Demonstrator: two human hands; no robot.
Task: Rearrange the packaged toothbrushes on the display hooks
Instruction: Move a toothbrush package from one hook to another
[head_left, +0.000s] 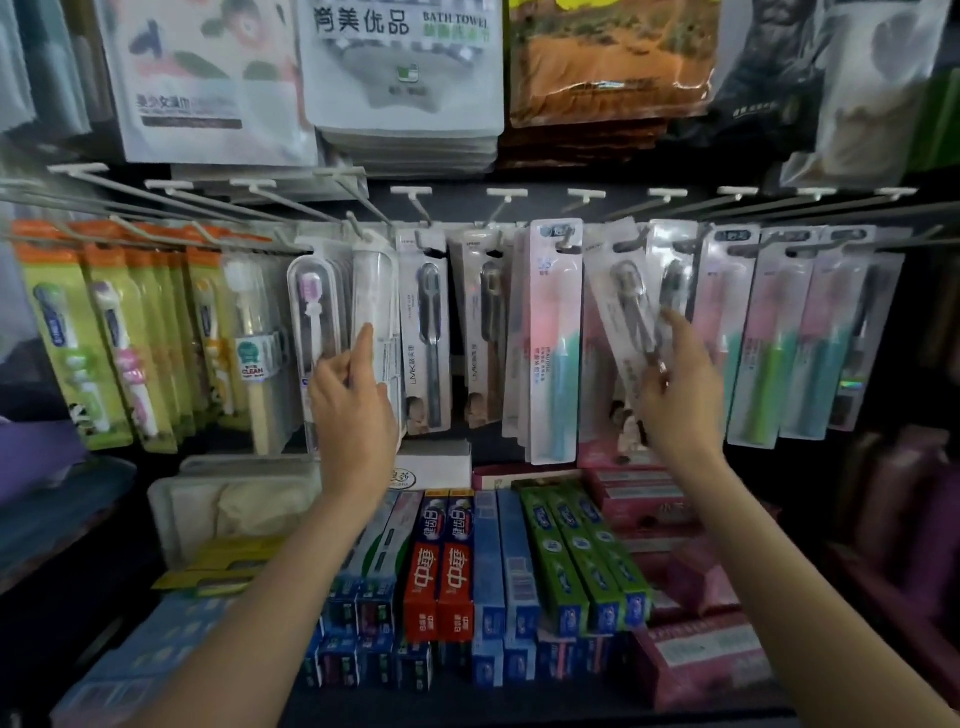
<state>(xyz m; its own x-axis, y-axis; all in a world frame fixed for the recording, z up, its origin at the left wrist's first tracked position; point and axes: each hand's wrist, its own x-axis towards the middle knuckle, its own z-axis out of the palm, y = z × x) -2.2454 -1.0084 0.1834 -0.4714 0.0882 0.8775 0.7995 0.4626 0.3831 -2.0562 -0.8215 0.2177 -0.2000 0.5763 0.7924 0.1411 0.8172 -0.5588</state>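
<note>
Towel pack (405, 67) reads "BATH TOWEL"; toothbrush pack (423, 332) "LMK"; another toothbrush pack (253, 358) "CLEAN".

A: What's up top?
B: Flat white plastic bath towel pack (402, 67) w/ grey picture, next to a flowery white cloth pack (208, 78) & an orange-brown bag (613, 62).

A: And down low?
B: Toothpaste. Two red & blue boxes (441, 561) side by side, slim green boxes (576, 561) right of them, pink boxes (696, 660) far right. A cream plastic tray (228, 499) sits at left.
</note>
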